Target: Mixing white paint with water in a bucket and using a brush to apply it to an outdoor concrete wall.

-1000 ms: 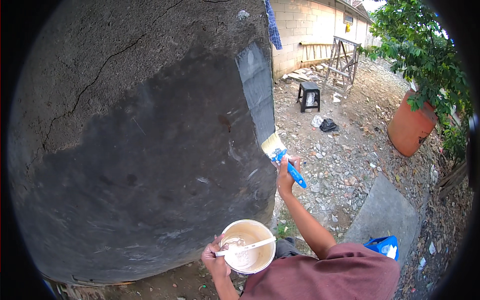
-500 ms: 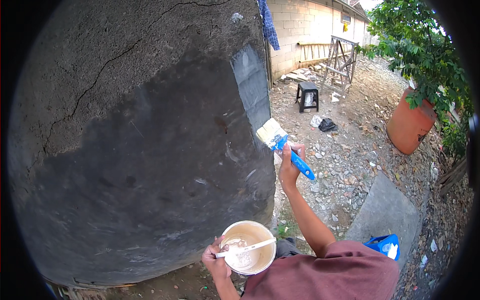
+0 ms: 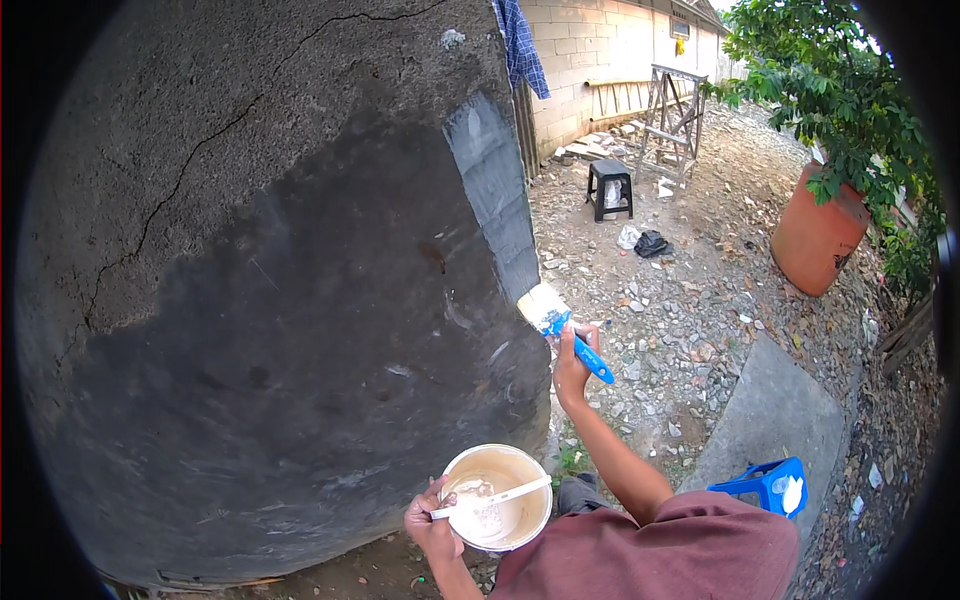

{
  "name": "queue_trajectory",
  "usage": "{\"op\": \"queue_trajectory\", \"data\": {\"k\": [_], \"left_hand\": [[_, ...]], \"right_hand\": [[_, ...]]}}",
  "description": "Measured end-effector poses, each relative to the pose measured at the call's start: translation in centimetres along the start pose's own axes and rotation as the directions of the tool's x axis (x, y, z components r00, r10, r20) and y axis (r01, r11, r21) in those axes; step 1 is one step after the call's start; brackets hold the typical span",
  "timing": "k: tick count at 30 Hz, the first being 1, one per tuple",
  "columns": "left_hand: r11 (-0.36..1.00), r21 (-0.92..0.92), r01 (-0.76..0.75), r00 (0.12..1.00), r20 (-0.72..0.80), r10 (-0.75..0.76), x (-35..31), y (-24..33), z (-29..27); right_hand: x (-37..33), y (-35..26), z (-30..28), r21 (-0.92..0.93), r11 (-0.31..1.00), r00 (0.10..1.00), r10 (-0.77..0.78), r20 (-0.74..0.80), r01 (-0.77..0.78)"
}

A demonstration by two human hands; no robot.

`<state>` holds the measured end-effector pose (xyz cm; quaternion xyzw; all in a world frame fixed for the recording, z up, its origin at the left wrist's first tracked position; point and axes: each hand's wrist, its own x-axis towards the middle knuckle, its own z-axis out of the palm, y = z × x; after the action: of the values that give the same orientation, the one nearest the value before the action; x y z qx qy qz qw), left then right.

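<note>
My right hand (image 3: 574, 365) grips a paintbrush (image 3: 594, 361) by its blue handle. The pale, wide bristles touch the right edge of the dark grey wall (image 3: 350, 330), at the lower end of a lighter grey coated strip (image 3: 490, 190). My left hand (image 3: 434, 522) holds a round cream bucket (image 3: 535, 525) by its rim, low in front of me. Whitish liquid (image 3: 480, 515) covers part of the bucket's inside. Across its mouth lies a white flat stick (image 3: 500, 496), whose left end is by my left fingers.
Gravel ground (image 3: 650, 350) stretches right of the wall. A black stool (image 3: 610, 190), wooden trestle (image 3: 672, 125) and plastic bags stand or lie farther off. An orange drum (image 3: 820, 235) sits under a leafy tree. Near me, a blue stool (image 3: 770, 488) rests by a concrete slab (image 3: 775, 415).
My right hand has drawn the brush down along the wall's edge, and the lighter strip reaches lower. The view has shifted slightly. My left hand keeps the bucket in place.
</note>
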<state>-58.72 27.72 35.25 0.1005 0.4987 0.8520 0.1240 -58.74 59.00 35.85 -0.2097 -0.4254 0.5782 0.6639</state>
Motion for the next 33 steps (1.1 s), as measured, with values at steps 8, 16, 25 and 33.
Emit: {"op": "queue_trajectory", "data": {"k": [8,16,25,33], "left_hand": [[1.000,-0.012,0.020,0.999,0.043,-0.019,0.6,-0.3,0.6],[1.000,0.026,-0.014,0.992,0.129,0.010,1.4,-0.2,3.0],[0.999,0.048,-0.007,0.986,0.169,-0.001,2.0,-0.8,5.2],[1.000,0.005,0.001,0.991,0.134,-0.001,1.9,-1.7,7.2]], "right_hand": [[1.1,-4.8,2.3,-0.145,0.976,0.987,-0.161,0.025,0.162],[1.5,-2.3,1.1,-0.198,0.977,0.988,-0.050,0.147,0.079],[0.3,-0.6,-1.2,0.006,0.984,0.965,0.176,0.195,-0.180],[2.1,-4.7,0.3,0.065,0.977,0.937,0.175,0.301,-0.204]]}}
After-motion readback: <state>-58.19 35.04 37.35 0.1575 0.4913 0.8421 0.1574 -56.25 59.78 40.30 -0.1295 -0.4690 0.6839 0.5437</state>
